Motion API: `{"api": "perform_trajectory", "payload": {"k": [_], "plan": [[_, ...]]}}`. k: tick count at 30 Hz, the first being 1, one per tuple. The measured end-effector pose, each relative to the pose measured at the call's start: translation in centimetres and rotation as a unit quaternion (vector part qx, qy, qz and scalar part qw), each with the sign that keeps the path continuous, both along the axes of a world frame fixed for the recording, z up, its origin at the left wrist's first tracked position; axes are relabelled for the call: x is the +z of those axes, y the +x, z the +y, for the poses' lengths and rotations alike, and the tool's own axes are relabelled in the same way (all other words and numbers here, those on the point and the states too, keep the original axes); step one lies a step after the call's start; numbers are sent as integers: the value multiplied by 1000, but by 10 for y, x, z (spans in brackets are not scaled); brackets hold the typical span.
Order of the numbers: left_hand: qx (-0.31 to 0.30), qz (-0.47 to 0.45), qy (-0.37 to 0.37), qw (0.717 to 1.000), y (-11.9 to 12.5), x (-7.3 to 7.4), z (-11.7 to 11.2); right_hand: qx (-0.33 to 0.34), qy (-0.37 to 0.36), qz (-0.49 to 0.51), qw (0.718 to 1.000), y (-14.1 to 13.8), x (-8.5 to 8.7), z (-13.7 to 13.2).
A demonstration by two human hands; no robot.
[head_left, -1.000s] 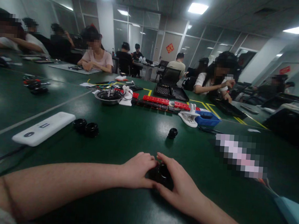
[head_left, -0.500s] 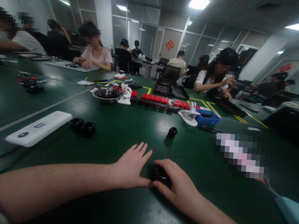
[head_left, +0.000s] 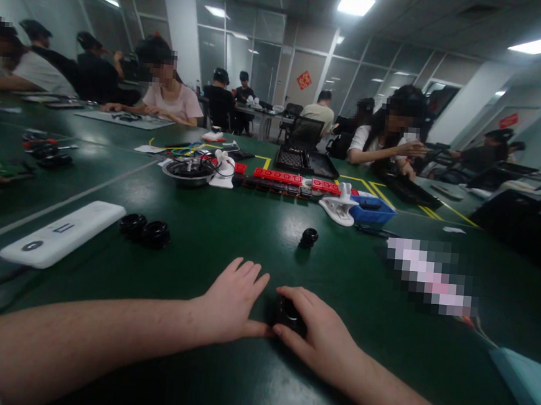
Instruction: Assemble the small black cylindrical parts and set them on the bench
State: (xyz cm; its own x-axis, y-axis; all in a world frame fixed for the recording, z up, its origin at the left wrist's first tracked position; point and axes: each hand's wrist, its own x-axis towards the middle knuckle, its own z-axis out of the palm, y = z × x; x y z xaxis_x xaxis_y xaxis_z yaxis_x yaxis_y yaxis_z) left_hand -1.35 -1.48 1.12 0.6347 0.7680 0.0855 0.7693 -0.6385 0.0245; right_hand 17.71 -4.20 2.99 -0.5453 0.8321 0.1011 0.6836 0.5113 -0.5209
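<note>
My right hand (head_left: 320, 334) is curled over a small black round part (head_left: 288, 313) that rests on the green table (head_left: 231, 230), fingers wrapped round it. My left hand (head_left: 235, 299) lies flat just left of that part, fingers stretched out and spread, thumb touching the table beside it. A second small black round part (head_left: 308, 237) stands alone further ahead. Two more black ring-shaped parts (head_left: 145, 230) sit side by side to the left.
A white flat device (head_left: 59, 233) lies at the left with a cable. Further back are a metal bowl with wires (head_left: 189, 172), red blocks (head_left: 295, 181), a white clamp (head_left: 338, 209) and a blue tray (head_left: 371, 210). Several people sit at tables beyond. A light blue object (head_left: 525, 385) lies at the right edge.
My left hand has let go of the black part and opened flat on the table. My right hand still covers it. The view has shifted slightly to the right.
</note>
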Motion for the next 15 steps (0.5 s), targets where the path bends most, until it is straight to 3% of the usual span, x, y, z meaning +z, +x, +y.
{"api": "perform_trajectory", "payload": {"k": [4, 8, 12, 15], "plan": [[13, -24, 3, 1000, 1, 0, 4, -7, -3, -9, 1000, -2, -1, 0], [-22, -70, -4, 997, 4, 3, 0, 0, 35, 29, 999, 2, -3, -1], [-64, -147, -40, 986, 6, 2, 0, -28, 108, 105, 988, 10, 0, -1], [-71, -196, -90, 974, 8, -4, 6, -42, 83, 73, 993, 10, 0, 1]]}}
